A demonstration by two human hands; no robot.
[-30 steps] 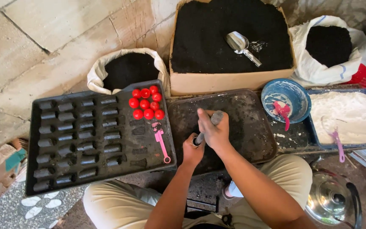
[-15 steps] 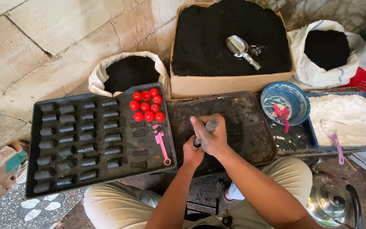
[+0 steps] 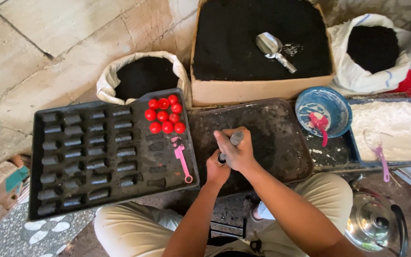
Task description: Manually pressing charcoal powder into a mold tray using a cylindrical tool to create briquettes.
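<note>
I gripped a short grey metal tube in both hands over the dark, powder-stained metal tray. My right hand had its fingers wrapped tight round the upper part, and my left hand closed on the lower end. Keeping it steady and central over that tray seemed wise, so any spill fell there.

The big cardboard box held black powder with a shiny metal scoop on it. Two white sacks held more black powder. The blue bowl had a pink spoon; the blue tray held white powder. The black plastic tray carried rows of dark cylinders, red balls and a pink scoop.
</note>
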